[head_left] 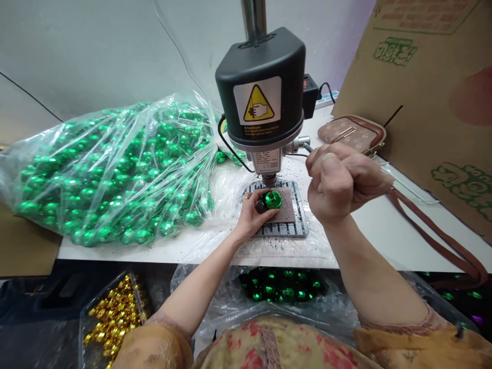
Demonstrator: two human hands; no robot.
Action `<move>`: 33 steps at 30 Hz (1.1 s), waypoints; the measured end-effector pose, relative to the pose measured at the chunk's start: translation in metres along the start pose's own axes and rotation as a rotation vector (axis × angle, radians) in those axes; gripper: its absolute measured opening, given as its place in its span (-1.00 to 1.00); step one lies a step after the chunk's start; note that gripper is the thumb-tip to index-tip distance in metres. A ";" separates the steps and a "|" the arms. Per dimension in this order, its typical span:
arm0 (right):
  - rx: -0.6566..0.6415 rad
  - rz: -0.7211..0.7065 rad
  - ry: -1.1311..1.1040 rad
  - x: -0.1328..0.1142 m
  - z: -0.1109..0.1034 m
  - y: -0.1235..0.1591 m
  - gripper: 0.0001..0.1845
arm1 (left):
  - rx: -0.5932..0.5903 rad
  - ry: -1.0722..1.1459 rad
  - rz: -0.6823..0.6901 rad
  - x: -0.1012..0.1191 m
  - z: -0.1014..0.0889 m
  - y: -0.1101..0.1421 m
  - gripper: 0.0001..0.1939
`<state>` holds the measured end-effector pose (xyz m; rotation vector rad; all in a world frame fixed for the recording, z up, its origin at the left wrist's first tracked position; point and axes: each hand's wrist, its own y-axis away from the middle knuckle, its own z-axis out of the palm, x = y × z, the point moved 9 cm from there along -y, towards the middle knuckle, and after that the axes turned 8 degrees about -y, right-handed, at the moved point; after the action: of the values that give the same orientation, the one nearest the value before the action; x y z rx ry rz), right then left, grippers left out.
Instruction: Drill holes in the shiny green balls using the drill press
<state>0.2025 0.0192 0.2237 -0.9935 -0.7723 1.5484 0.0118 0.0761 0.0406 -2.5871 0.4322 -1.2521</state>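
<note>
the left hand [252,211] pinches a glossy, dark-patched green ball [273,199] inside the edges of the base plate [302,221], the right hand [335,177] gripping a lever [306,147] in open air

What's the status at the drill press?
Left hand holding green ball below chuck. Right hand closed around lever. Plastic bag at left, clear of hands.

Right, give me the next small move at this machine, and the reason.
Probably a gentle turn of the lever with the right hand: that hand is closed at the lever, and the left hand holds the green ball by its sides beneath the chuck. Whether the tool already touches the ball is too small to tell.
</note>
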 end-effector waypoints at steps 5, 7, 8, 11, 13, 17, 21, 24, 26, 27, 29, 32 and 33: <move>-0.066 -0.008 -0.029 -0.005 0.001 0.003 -0.47 | 0.010 -0.004 0.006 0.001 0.000 0.000 -0.44; -0.079 -0.018 -0.033 -0.005 0.002 0.004 -0.46 | 0.013 -0.005 0.009 0.001 0.000 0.000 -0.44; -0.077 -0.028 -0.032 -0.006 0.002 0.004 -0.46 | 0.012 -0.006 0.010 0.001 0.000 0.000 -0.44; -0.066 -0.057 -0.023 -0.006 0.001 0.005 -0.45 | 0.016 -0.010 0.005 0.001 0.000 0.000 -0.44; -0.071 -0.058 -0.010 -0.006 -0.001 0.008 -0.45 | 0.020 -0.011 0.005 0.002 -0.001 0.001 -0.44; -0.080 -0.048 0.010 -0.007 -0.002 0.013 -0.42 | 0.019 0.017 0.012 0.002 0.000 0.003 -0.45; 0.028 0.081 0.039 0.001 -0.002 -0.004 -0.41 | 0.022 0.110 -0.038 -0.006 0.004 -0.001 -0.42; 0.037 0.175 0.024 0.008 0.011 -0.030 -0.49 | 0.050 0.137 -0.070 -0.004 0.002 0.001 -0.46; 0.055 0.285 0.005 0.018 0.016 -0.043 -0.49 | 0.142 0.078 -0.062 0.005 -0.010 0.012 -0.51; 0.059 0.308 0.010 0.020 0.018 -0.047 -0.47 | 0.189 0.037 -0.027 0.013 -0.017 0.023 -0.53; 0.061 0.313 0.017 0.021 0.019 -0.051 -0.45 | 0.211 -0.014 0.149 0.037 -0.023 0.052 -0.50; 0.051 0.275 -0.026 0.019 0.020 -0.051 -0.44 | 0.017 -0.116 0.627 0.079 -0.008 0.118 -0.49; 0.052 0.271 -0.054 0.019 0.020 -0.050 -0.44 | -0.067 -0.212 0.771 0.087 0.002 0.144 -0.55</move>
<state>0.2047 0.0482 0.2727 -1.0543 -0.6502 1.8252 0.0414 -0.0886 0.0540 -2.1894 1.2753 -0.6890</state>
